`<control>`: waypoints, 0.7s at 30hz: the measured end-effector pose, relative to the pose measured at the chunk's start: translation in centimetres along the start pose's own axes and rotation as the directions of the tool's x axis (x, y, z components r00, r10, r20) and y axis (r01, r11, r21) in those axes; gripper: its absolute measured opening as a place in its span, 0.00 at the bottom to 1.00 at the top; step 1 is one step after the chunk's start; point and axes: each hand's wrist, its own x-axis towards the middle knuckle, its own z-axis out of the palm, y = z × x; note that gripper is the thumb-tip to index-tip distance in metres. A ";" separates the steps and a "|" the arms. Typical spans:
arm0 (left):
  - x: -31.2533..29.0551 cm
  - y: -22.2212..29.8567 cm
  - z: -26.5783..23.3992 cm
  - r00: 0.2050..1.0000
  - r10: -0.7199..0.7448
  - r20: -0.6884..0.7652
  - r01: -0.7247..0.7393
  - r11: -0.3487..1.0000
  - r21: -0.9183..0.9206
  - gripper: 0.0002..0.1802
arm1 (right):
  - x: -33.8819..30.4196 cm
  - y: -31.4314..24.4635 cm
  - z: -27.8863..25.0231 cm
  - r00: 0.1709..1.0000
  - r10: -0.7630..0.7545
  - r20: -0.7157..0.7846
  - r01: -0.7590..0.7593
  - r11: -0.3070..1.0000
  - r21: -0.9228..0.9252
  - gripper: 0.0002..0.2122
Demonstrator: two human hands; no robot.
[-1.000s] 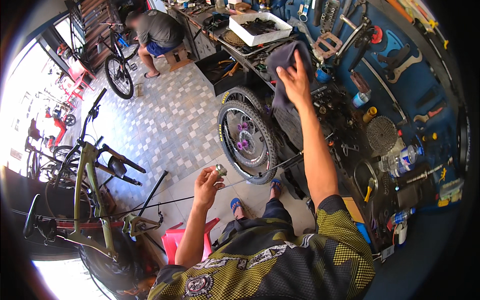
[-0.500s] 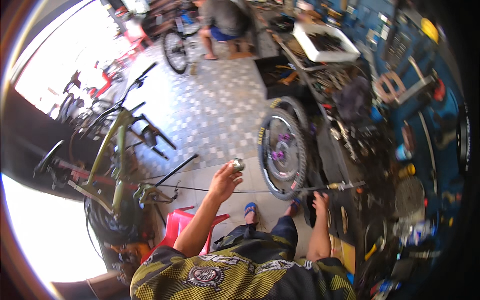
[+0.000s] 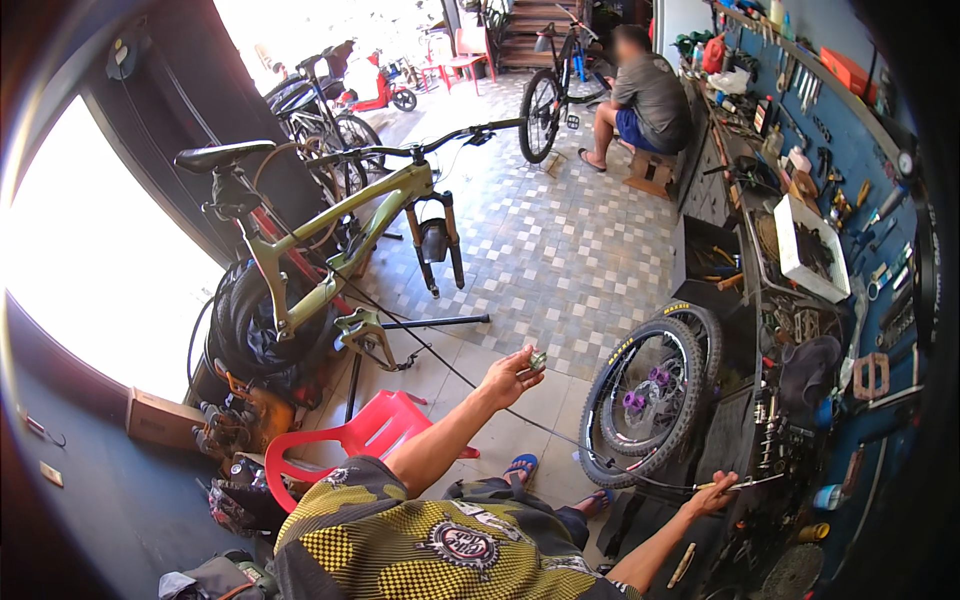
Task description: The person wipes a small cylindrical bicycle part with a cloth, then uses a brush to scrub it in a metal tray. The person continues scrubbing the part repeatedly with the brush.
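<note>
My left hand (image 3: 510,380) is raised over the tiled floor, its fingertips closed on a small, shiny, silvery round part (image 3: 538,360) whose kind I cannot make out. Low on the right, my right hand (image 3: 714,493) is closed around the end of a thin black hose (image 3: 445,362), where a slim metal-coloured piece (image 3: 760,481) sticks out past the fingers. The hose runs across in front of me from the olive-green bike frame (image 3: 375,225), which stands on the left without wheels.
Two bicycle wheels (image 3: 612,375) lean against the bench on my right. A red plastic chair (image 3: 372,428) stands beside my left arm. Tools and a white tray (image 3: 795,245) crowd the workbench. At the back, another person (image 3: 648,105) sits low beside a bicycle (image 3: 541,112).
The view has swung up and left, showing more of the room. My right hand, whose fingers were apart below the hose, is now closed on its end. My left hand still holds the silvery part.
</note>
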 end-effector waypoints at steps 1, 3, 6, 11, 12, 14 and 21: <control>0.3 0.4 -1.2 0.999 0.036 -0.012 -0.035 0.999 0.030 0.19 | -0.1 -1.8 0.5 0.996 -0.084 0.030 0.086 0.993 -0.079 0.28; 1.4 1.2 -3.7 0.997 0.063 -0.049 -0.060 0.996 0.064 0.22 | -1.3 -6.4 2.5 0.986 -0.087 0.141 0.120 0.961 -0.249 0.27; 4.4 2.0 -5.8 0.992 0.049 -0.120 -0.040 0.996 0.077 0.24 | -3.6 -9.9 6.9 0.853 -0.382 0.357 0.480 0.842 -0.246 0.24; 8.8 2.4 -9.9 0.959 0.131 -0.251 -0.100 0.986 0.134 0.23 | -16.3 -19.0 16.4 0.450 0.406 0.795 0.689 0.408 -0.599 0.42; 9.6 2.3 -9.9 0.960 0.130 -0.250 -0.095 0.984 0.147 0.22 | -18.1 -18.1 17.3 0.363 0.457 0.812 0.750 0.374 -0.546 0.45; 10.4 2.5 -11.2 0.953 0.133 -0.271 -0.087 0.980 0.177 0.19 | -22.1 -16.8 19.6 0.233 0.472 0.850 0.813 0.385 -0.437 0.40; 11.1 2.9 -13.7 0.946 0.098 -0.308 -0.030 0.976 0.217 0.26 | -30.0 -16.6 26.2 -0.103 0.291 0.951 0.888 0.457 -0.044 0.24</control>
